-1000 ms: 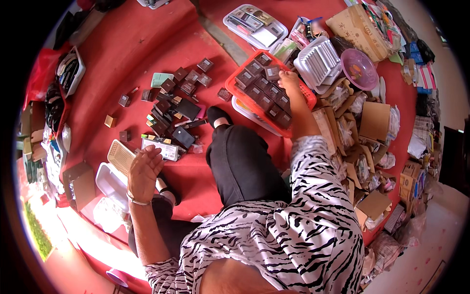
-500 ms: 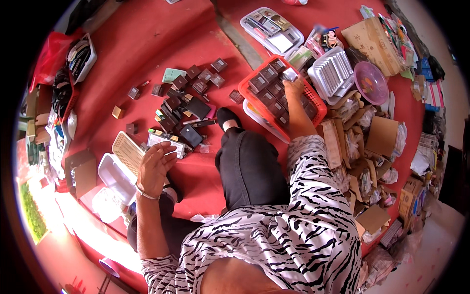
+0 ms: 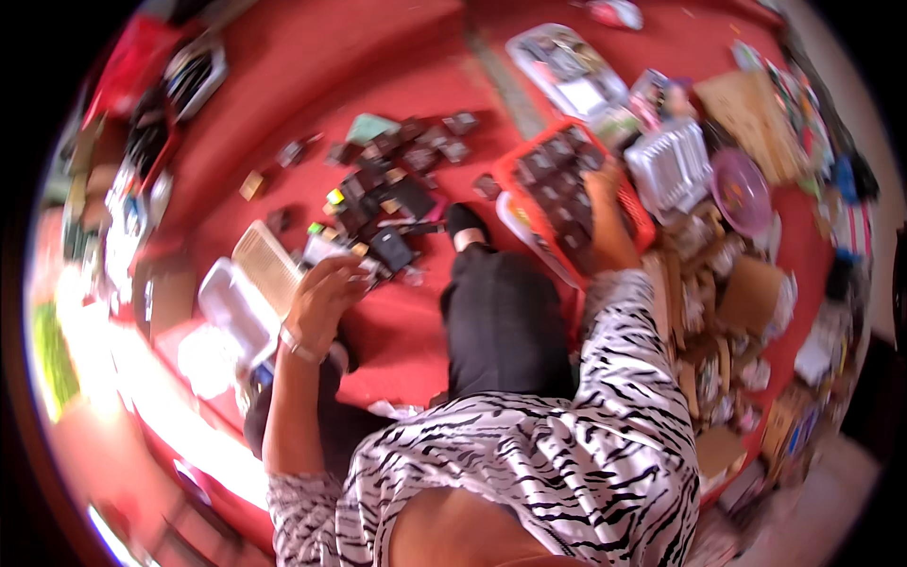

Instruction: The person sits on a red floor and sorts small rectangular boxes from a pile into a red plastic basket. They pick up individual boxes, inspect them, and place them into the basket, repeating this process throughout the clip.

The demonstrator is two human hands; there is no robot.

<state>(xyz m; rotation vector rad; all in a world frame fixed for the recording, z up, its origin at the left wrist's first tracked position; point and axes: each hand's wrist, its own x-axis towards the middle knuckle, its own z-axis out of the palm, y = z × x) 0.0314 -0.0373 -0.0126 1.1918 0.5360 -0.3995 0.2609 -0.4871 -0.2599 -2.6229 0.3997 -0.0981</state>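
Hands Among Small Dark Boxes on a Red Floor

Seemingly, nothing large is gripped by either hand. The left hand point(image 3: 321, 298) is lowered at the near edge of a scattered pile of small dark boxes point(image 3: 387, 194) spread on the red floor covering point(image 3: 283, 104). Its fingers point(image 3: 342, 274) are curled narrowly, perhaps around a small pale item, though the blur leaves this uncertain. A thin bracelet is worn at that wrist. Just beside the hand a ridged cream-coloured lid point(image 3: 267, 266) is tilted against a clear plastic container point(image 3: 227, 307).

The right hand point(image 3: 609, 194) is stretched into a red plastic basket point(image 3: 635, 203) filled with more dark boxes. It is laid on the boxes inside, and whether its fingers are closed on one cannot be told. The sleeve of that arm is of zebra-striped fabric.

Between pile and basket a leg in black trousers point(image 3: 501, 312) is extended, ending in a black-socked foot point(image 3: 465, 225). Past the basket a clear ribbed plastic tray point(image 3: 669, 165) and a round purple plate point(image 3: 742, 189) are set, with brown cardboard pieces point(image 3: 751, 293) heaped to the right.
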